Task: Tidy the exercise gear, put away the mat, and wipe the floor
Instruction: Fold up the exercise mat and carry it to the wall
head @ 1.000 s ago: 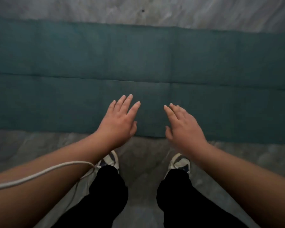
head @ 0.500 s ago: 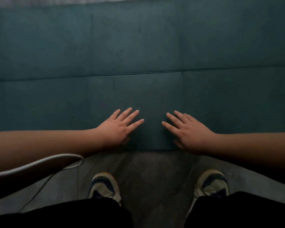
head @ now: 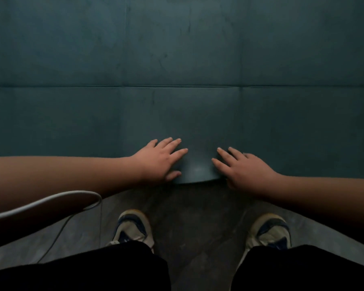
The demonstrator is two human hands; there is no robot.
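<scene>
Hands flat, fingers straight, left (head: 160, 159) and right (head: 243, 170) on mat (head: 177, 59) near edge, floor (head: 193, 217) below

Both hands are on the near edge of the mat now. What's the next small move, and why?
Probably lift the near edge and fold it away along the crease: both the left hand and right hand rest there, and the mat bulges between them.

mat (head: 177, 59): cut off top, left, right | right hand (head: 248, 171) thumb: hidden
</scene>
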